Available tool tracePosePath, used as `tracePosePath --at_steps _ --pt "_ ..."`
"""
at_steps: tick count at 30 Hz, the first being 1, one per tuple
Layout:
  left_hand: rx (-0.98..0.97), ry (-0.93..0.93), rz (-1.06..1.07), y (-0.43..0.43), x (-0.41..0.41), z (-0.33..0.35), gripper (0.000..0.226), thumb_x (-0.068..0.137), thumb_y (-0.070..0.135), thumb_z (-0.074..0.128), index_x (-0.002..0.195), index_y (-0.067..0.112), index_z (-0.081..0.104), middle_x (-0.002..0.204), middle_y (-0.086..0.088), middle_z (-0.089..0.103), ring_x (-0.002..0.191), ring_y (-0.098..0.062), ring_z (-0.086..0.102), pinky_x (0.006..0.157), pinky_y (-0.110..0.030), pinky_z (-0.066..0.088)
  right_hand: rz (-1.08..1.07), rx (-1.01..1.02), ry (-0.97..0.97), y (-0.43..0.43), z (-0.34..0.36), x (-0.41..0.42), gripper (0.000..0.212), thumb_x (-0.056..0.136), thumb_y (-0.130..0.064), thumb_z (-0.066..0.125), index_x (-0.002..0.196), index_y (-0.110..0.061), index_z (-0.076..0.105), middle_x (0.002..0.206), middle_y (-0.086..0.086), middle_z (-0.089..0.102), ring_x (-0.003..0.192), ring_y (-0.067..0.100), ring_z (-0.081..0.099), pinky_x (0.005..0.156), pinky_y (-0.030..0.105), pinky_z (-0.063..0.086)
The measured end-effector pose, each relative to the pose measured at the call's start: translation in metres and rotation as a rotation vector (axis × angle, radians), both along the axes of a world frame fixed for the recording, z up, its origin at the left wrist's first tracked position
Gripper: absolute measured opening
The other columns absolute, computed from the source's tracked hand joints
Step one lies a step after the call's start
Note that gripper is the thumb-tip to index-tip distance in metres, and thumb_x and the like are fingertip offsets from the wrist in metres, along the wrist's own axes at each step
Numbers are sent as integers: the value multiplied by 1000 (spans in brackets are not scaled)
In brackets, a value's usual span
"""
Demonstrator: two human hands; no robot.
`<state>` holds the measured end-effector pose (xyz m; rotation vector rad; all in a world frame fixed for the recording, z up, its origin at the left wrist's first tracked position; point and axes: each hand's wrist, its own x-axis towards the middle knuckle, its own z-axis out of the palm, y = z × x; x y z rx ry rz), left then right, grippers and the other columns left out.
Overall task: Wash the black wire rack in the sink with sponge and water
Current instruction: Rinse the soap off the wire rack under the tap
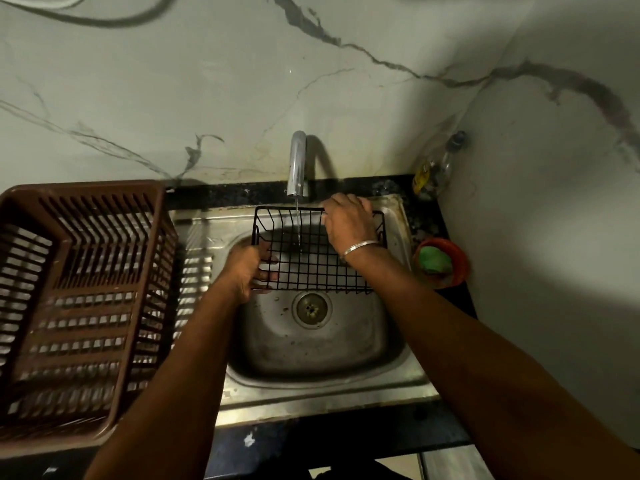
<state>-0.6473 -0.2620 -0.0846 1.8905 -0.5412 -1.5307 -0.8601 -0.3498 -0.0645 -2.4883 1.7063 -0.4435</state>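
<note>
Water from tap (297,164) falls thin on black wire rack (311,268), frame centre, above sink (311,351). Fingers of left hand (247,268) curl round left wires; fingers of right hand (348,221) hook far rim. Turn rack slowly so stream wets every wire; sponge (433,259) waits in bowl (462,263), right of frame.

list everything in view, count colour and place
wire rack: 1, black, held over the sink under the tap
tap: 1, chrome, behind the sink, water running
sink: 1, steel, centre
dish drainer: 1, brown, left of the sink
bowl: 1, red, right of the sink
sponge: 1, green, in the bowl
bottle: 1, clear, back right corner
left hand: 1, grips the rack's left edge
right hand: 1, grips the rack's rear rim, silver bangle on wrist
</note>
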Motion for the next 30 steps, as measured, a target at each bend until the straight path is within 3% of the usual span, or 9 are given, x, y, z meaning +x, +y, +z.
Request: tracePosePath --at_steps 2,5,7,10,14,17,22,26,30 --pt "8 -9 17 2 0 -1 22 108 31 52 107 18 69 115 -13 76 96 -39 73 87 -56 57 -35 -88 -55 6 0 3 28 91 -14 67 118 -21 72 121 4 64 121 28 54 110 48 39" --pt "13 -7 42 4 -4 4 20 105 34 55 106 20 68 114 -11 75 101 -39 72 89 -54 56 70 -160 -96 31 -4 19 16 92 -16 65 108 -19 68 109 4 61 105 23 55 90 38 49" --pt "5 -14 62 4 -7 8 21 103 34 57 108 19 70 114 -9 76 103 -38 72 87 -52 57 97 104 -263 38 -12 32 8 96 -17 66 101 -18 71 96 2 68 90 19 63 77 34 55" --pt "-43 5 69 7 -9 11 16 99 29 59 109 25 71 117 -5 77 95 -36 73 76 -46 58 -284 781 -900 33 -21 51 18 102 -7 63 116 -6 73 85 11 72 69 21 68 62 30 61" --pt "-108 33 41 11 -16 14 24 98 22 61 117 27 73 116 -1 79 89 -33 71 70 -42 59 -459 1193 -1474 30 -12 62 21 107 -9 58 125 -3 63 106 27 73 88 36 74 68 33 65" --pt "-95 66 66 17 -20 13 22 100 23 61 119 28 72 118 0 78 96 -37 73 79 -51 63 -420 1274 -1457 22 -13 52 18 106 -12 57 118 -2 66 119 27 72 108 42 73 70 31 65" --pt "-90 64 138 19 -26 16 19 99 19 61 115 24 70 115 -2 77 98 -37 73 91 -60 60 -531 1200 -1508 19 -16 50 23 109 -21 50 104 -4 65 106 16 73 90 24 73 73 30 59" --pt "-108 72 142 23 -29 16 25 97 19 60 117 24 73 116 -4 78 97 -34 73 82 -51 61 -342 1342 -1283 27 -11 58 14 104 -17 61 114 -9 68 111 10 76 104 24 72 94 38 60" --pt "-130 61 178 31 -19 12 20 102 16 55 106 30 69 122 -1 75 102 -39 73 74 -49 61 -516 1236 -1347 9 -6 28 20 106 -19 56 107 -2 68 105 16 75 94 26 74 82 33 61"
